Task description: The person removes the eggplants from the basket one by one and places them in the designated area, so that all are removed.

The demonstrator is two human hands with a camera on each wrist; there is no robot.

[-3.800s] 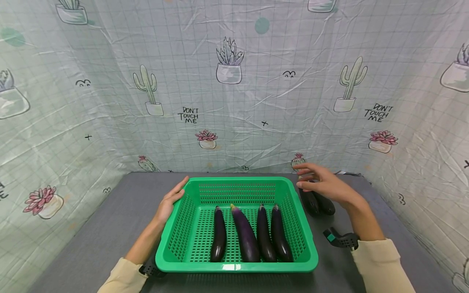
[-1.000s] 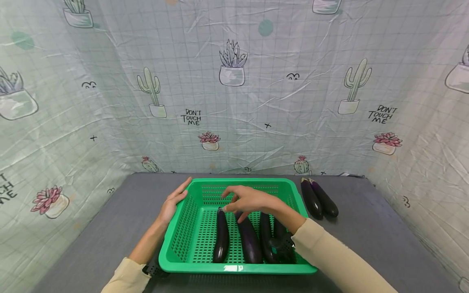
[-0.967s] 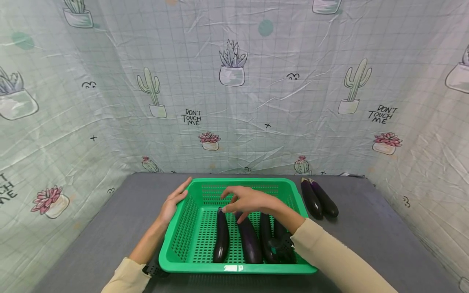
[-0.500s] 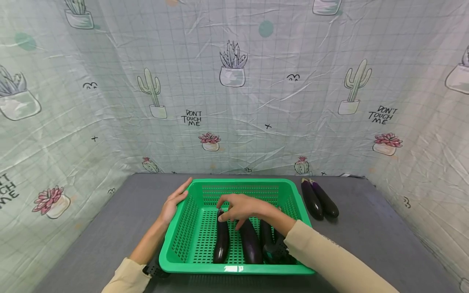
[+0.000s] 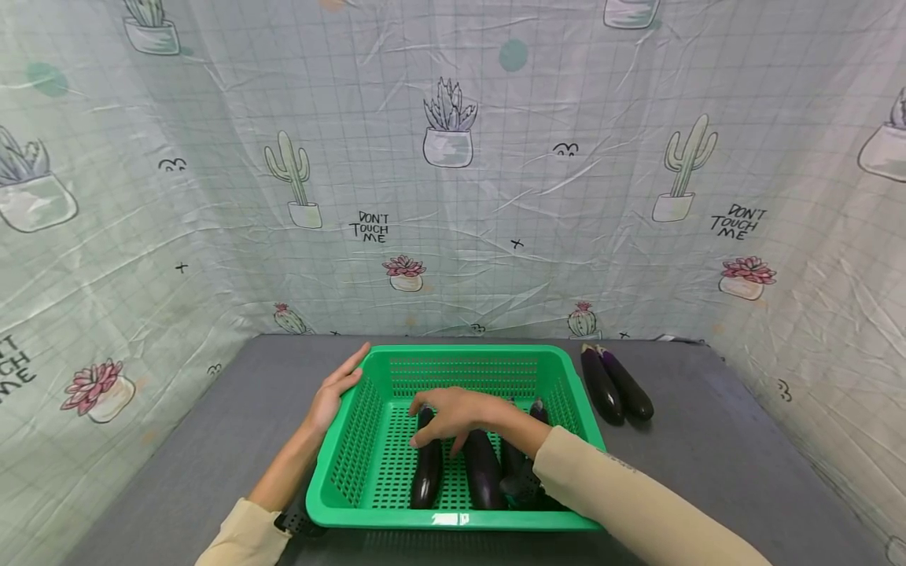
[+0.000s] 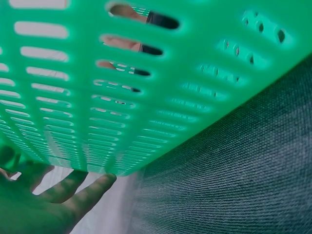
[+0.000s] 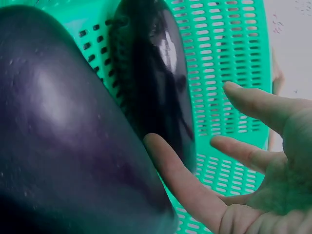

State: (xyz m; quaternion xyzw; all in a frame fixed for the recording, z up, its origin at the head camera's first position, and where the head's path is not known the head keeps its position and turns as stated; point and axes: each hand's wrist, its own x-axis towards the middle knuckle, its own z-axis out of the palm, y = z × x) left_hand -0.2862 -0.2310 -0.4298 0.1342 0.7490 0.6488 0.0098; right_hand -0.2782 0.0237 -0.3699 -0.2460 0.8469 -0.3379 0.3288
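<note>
A green basket (image 5: 340, 515) holds several dark eggplants lying lengthwise. My left hand (image 5: 329, 397) rests along its left rim with straight fingers; the left wrist view has the same hand (image 6: 63, 200) against the perforated side wall (image 6: 146, 97). Inside the basket my right hand (image 5: 453, 413) hovers with spread fingers over the upper part of the leftmost eggplant (image 5: 427, 472). Beside that lies a thicker eggplant (image 5: 484, 475). In the right wrist view the hand (image 7: 263, 161) holds nothing, near one eggplant (image 7: 151, 73) and a closer one (image 7: 73, 126). My right forearm partly covers the rightmost eggplants.
Two more eggplants (image 5: 602, 389) lie side by side on the grey table (image 5: 708, 440), right of the basket. A patterned curtain (image 5: 453, 204) stands behind and on both sides of the table.
From beside the two eggplants on the table, my right hand has come over the basket, then moved slightly left and toward me over the leftmost eggplant. My left hand has stayed on the rim.
</note>
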